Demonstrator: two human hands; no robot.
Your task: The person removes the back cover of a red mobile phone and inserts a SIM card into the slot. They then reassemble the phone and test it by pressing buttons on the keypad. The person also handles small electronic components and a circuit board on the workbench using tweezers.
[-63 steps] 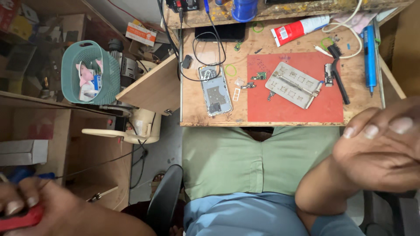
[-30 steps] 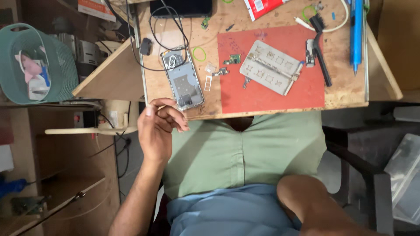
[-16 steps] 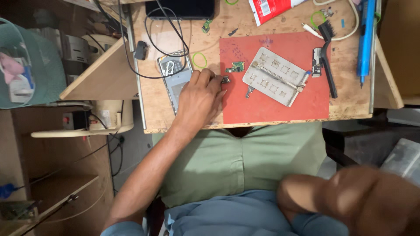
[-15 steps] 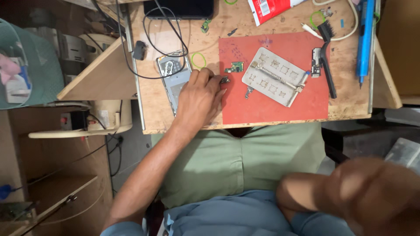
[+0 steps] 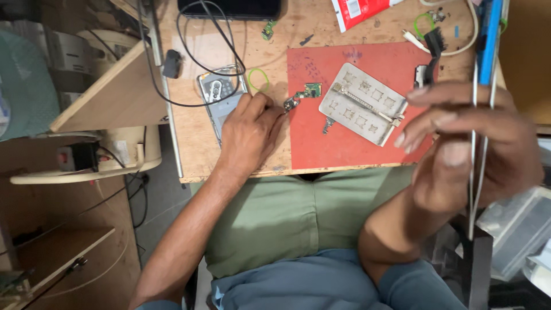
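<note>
My left hand (image 5: 249,132) rests on the wooden bench (image 5: 270,51), its fingers lying over the lower part of an opened phone (image 5: 221,95) and its fingertips touching a small dark part beside a little green circuit board (image 5: 310,90). My right hand (image 5: 468,140) is raised close to the camera and holds thin metal tweezers (image 5: 479,143) that point down. A grey metal holding fixture (image 5: 363,103) lies on the red mat (image 5: 350,149) between the two hands.
Black cables (image 5: 189,63) loop over the phone. A green rubber ring (image 5: 258,79), a red tube (image 5: 359,10), a blue tool (image 5: 489,31) and a dark tablet (image 5: 229,7) lie at the back. A shelf (image 5: 109,97) and a teal basket (image 5: 26,86) stand to the left.
My left hand has come from my lap onto the phone and stayed there. My right hand has risen from low on the right, now holding tweezers in front of the camera.
</note>
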